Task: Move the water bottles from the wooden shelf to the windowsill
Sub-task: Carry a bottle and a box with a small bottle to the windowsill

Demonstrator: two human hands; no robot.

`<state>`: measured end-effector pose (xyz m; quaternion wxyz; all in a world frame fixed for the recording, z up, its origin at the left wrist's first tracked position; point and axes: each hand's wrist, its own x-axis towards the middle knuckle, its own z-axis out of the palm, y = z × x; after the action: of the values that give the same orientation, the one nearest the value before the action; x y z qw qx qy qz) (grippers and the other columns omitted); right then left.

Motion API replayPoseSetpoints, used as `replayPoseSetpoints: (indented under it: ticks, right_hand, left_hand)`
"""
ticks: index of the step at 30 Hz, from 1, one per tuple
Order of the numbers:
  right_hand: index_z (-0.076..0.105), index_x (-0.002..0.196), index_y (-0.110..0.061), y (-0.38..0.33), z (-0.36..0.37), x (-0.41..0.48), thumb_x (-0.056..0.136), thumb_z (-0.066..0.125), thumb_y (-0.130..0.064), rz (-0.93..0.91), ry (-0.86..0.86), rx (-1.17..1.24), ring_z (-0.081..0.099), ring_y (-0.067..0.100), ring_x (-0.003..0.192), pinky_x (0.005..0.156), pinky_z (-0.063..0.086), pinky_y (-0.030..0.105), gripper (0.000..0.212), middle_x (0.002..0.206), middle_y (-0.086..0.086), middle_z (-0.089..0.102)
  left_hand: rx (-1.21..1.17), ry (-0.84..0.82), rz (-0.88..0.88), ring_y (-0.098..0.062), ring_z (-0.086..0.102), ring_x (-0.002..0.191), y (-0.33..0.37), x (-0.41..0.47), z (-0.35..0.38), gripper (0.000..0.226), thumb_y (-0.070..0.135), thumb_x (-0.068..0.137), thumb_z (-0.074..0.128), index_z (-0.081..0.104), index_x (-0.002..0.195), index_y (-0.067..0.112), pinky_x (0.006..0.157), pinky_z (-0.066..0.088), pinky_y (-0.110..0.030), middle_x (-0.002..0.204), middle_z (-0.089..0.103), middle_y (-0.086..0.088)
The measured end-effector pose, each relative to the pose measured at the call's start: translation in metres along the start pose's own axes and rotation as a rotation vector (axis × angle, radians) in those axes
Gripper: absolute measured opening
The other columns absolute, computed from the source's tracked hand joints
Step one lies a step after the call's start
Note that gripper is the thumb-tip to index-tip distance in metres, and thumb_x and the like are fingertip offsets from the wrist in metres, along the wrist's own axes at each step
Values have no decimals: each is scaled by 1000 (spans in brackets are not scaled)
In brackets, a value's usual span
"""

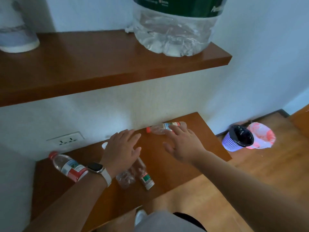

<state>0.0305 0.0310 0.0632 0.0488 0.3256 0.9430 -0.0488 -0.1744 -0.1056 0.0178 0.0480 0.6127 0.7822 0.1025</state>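
Three small clear water bottles with red caps and red, white and green labels lie on their sides on the lower wooden shelf (192, 166). One bottle (160, 128) rests against the wall at the back. My right hand (182, 142) hovers open just in front of it, fingertips over its label. A second bottle (68, 165) lies at the left, partly behind my left wrist. The third bottle (137, 174) lies near the front edge, its top hidden under my left hand (122, 149), which is spread open above the shelf. A small white cap-like thing (104, 145) peeks out behind that hand.
An upper wooden shelf (100, 67) overhangs, holding a large clear water jug (173, 30) and a white appliance base (16, 34). A wall socket (66, 139) sits at the left. A purple bin (238, 138) with a pink bag stands on the wooden floor at the right.
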Motion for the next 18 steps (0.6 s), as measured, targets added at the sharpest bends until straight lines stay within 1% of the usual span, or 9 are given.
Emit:
replayPoseSetpoints:
  ticks: [3, 5, 8, 10, 13, 16, 18]
  right_hand:
    - [28, 151, -33, 4, 13, 10, 101, 33, -53, 5, -37, 19, 31, 26, 145, 116, 27, 46, 54, 157, 2, 36]
    - [26, 152, -34, 11, 23, 15, 101, 33, -53, 12, -59, 17, 32, 25, 144, 116, 27, 45, 55, 156, 2, 36]
    - [29, 151, -30, 26, 38, 21, 101, 32, -54, 25, -81, 11, 33, 25, 144, 115, 29, 44, 55, 156, 2, 36]
    - [31, 151, -29, 37, 48, 27, 101, 33, -54, 50, -97, 19, 32, 24, 145, 116, 29, 45, 56, 157, 2, 36]
    - [32, 150, -26, 54, 59, 37, 100, 38, -52, 51, -115, 15, 33, 24, 144, 116, 30, 44, 56, 156, 2, 37]
    - [34, 149, -25, 73, 68, 48, 100, 41, -51, 38, -123, 31, 33, 24, 144, 116, 30, 44, 56, 156, 2, 37]
    - [34, 149, -24, 85, 74, 58, 100, 41, -50, 24, -124, 31, 31, 25, 145, 116, 29, 45, 56, 157, 3, 35]
  left_hand:
    - [-46, -30, -44, -20, 32, 148, -8, 2, 18, 53, 50, 102, 42, 43, 151, 28, 120, 26, -42, 159, 39, 2]
    - [-70, -47, -63, -21, 35, 146, -9, 4, 29, 51, 46, 102, 46, 46, 149, 26, 118, 28, -41, 157, 42, 1]
    - [-108, -44, -104, -25, 43, 142, -8, 3, 46, 47, 37, 98, 57, 55, 143, 23, 114, 34, -43, 152, 50, -3]
    - [-114, -57, -127, -26, 47, 139, -8, 4, 56, 46, 35, 97, 61, 57, 141, 22, 111, 37, -45, 149, 53, -3]
    - [-98, -83, -198, -23, 46, 139, -8, 7, 70, 46, 38, 97, 59, 56, 141, 25, 110, 37, -47, 150, 52, 0]
    - [-93, -111, -291, -20, 43, 140, -2, 7, 80, 47, 42, 99, 54, 51, 143, 26, 113, 35, -42, 152, 49, 2]
    - [-92, -114, -337, -20, 48, 136, 5, 6, 89, 47, 43, 98, 57, 53, 140, 24, 110, 39, -39, 148, 52, 2]
